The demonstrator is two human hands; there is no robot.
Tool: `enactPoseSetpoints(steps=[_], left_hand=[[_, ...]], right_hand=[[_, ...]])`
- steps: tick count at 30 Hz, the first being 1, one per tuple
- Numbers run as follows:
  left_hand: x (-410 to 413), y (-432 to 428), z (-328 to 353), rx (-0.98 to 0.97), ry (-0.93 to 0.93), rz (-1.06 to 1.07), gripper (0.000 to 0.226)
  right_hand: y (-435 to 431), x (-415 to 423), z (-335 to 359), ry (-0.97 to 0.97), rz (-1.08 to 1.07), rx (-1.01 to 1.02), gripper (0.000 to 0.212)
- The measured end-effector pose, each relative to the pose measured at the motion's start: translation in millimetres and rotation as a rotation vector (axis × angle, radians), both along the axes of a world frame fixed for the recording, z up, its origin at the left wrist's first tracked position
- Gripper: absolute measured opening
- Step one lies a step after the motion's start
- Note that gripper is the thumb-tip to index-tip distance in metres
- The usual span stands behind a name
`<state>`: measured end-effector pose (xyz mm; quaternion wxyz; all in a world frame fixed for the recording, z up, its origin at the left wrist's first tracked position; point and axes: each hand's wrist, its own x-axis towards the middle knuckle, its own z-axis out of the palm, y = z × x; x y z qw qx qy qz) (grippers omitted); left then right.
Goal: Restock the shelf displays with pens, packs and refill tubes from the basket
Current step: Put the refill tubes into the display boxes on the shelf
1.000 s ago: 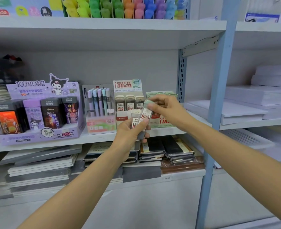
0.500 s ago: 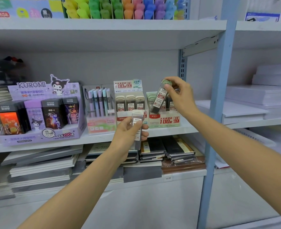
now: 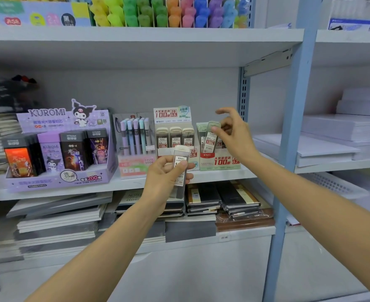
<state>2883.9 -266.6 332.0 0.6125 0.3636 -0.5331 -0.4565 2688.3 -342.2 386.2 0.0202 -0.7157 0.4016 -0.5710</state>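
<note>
Seems partway done: pinches a green-capped refill tube (image 3: 210, 138) by its top with the right hand (image 3: 232, 136), lower end inside the green display box (image 3: 220, 162) on the shelf (image 3: 223, 174), and grips a cream-capped refill tube (image 3: 180, 168), yet unplaced, in the left hand (image 3: 164, 179).

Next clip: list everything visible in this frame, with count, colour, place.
Kuromi display box: one, purple, middle shelf left.
pen display: one, pastel pens, right of it.
0.5 refill display: one, cream-capped tubes, shelf centre.
0.7 refill display: one, green-capped tubes, rightmost.
highlighters: many, rainbow colours, top shelf.
notebooks: stacks, mostly dark, lower shelf.
paper stacks: several, white, right bay.
cream-capped refill tube: one, clear, in left hand.
green-capped refill tube: one, clear, tilted into 0.7 display.
left hand: grips cream-capped tube.
right hand: pinches green-capped tube.
</note>
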Motion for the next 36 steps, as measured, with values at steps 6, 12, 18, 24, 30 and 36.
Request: enactPoseSetpoints(steps=[6, 12, 18, 24, 30, 36], left_hand=[[3.1, 0.0, 2.0, -0.003, -0.028, 0.035, 0.025], [0.3, 0.9, 8.8, -0.084, -0.079, 0.059, 0.022], [3.8, -4.1, 8.4, -0.342, -0.439, 0.317, 0.029], [18.6, -14.9, -7.4, -0.563, -1.164, 0.570, 0.061], [24.0, -24.5, -16.5, -0.589, -1.421, 0.650, 0.071], [24.4, -26.1, -17.5, -0.627, -1.388, 0.666, 0.068]], right_hand=[[6.8, 11.5, -6.3, 0.097, -0.131, -0.085, 0.025], [35.3, 38.3, -11.6, 0.270, 0.248, 0.001, 0.037], [29.9, 31.8, 5.7, 0.091, 0.239, -0.002, 0.016], [11.4, 19.7, 20.3, -0.103, -0.001, -0.186, 0.011], [-10.2, 38.8, 9.4, 0.068, -0.026, -0.143, 0.013], [-24.3, 47.8, 15.5, 0.237, -0.105, -0.116, 0.020]])
